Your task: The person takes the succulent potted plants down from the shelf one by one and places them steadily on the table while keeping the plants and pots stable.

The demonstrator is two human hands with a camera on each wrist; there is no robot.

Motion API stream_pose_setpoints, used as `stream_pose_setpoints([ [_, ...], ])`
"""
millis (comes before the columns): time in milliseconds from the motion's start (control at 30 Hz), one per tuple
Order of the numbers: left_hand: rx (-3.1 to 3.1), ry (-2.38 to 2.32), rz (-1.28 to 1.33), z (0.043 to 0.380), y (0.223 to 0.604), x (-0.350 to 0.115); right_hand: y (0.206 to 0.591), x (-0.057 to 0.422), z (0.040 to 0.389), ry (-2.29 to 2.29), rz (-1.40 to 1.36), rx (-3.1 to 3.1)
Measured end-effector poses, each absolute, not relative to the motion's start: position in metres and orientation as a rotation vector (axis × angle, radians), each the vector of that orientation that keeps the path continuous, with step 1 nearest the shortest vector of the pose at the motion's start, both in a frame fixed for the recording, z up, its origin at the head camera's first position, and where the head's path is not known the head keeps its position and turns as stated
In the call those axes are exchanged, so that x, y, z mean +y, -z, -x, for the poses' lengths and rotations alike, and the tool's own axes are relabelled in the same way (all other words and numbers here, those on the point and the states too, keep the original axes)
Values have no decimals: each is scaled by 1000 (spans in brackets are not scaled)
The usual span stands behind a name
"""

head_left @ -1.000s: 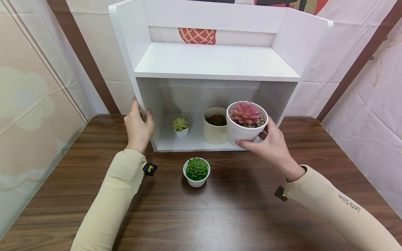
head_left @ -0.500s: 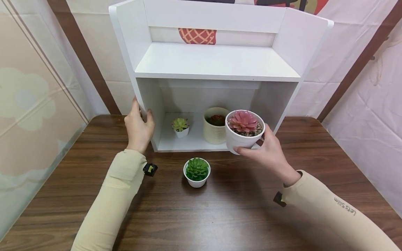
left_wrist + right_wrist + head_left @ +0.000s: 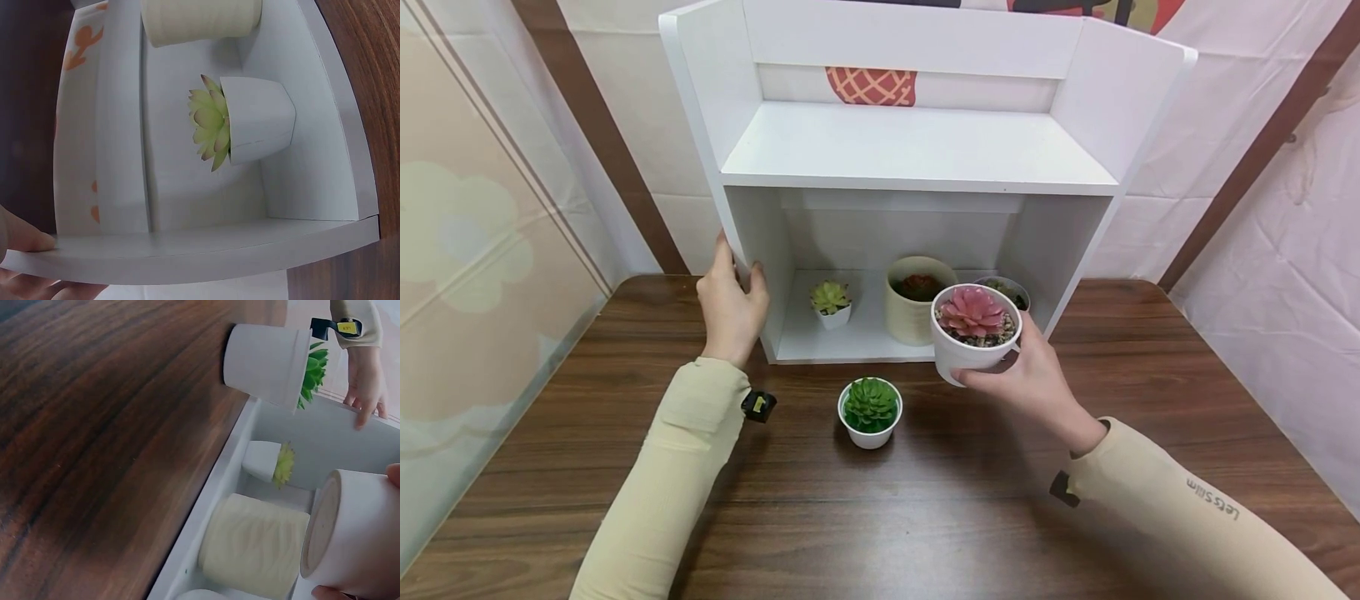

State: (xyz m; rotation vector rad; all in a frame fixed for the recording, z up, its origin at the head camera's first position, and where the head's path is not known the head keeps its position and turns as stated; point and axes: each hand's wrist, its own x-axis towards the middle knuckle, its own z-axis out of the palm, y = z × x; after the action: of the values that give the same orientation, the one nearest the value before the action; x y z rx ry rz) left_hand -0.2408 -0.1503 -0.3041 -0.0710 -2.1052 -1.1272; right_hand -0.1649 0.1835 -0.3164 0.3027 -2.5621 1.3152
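Note:
In the head view my right hand (image 3: 1037,385) grips a white pot with a pink succulent (image 3: 973,350), thumb on the near side, just in front of the shelf opening. The right wrist view shows the underside of this white pot (image 3: 356,537). My left hand (image 3: 732,308) grips the left side panel of the white shelf (image 3: 917,150); thumb and fingers lie on opposite faces of the panel (image 3: 206,262). A small green succulent in a white pot (image 3: 869,412) stands on the table between my forearms, in front of the shelf.
Inside the lower compartment are a small yellow-green succulent (image 3: 831,304), a cream pot with a dark red plant (image 3: 910,317), and another potted plant (image 3: 1009,292) at the right, partly hidden by the held pot. Brown wooden table (image 3: 850,533) below; fabric walls (image 3: 1247,217) around.
My right hand has drawn the pink succulent's pot toward me, down and slightly left. The potted plant at the compartment's right has come into view behind it. My left hand stays put.

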Motion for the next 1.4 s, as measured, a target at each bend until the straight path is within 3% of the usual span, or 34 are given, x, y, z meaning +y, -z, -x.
stream_pose_setpoints([
  [1400, -2122, 1144, 68, 240, 304, -151, 364, 182, 163, -1287, -247, -2681],
])
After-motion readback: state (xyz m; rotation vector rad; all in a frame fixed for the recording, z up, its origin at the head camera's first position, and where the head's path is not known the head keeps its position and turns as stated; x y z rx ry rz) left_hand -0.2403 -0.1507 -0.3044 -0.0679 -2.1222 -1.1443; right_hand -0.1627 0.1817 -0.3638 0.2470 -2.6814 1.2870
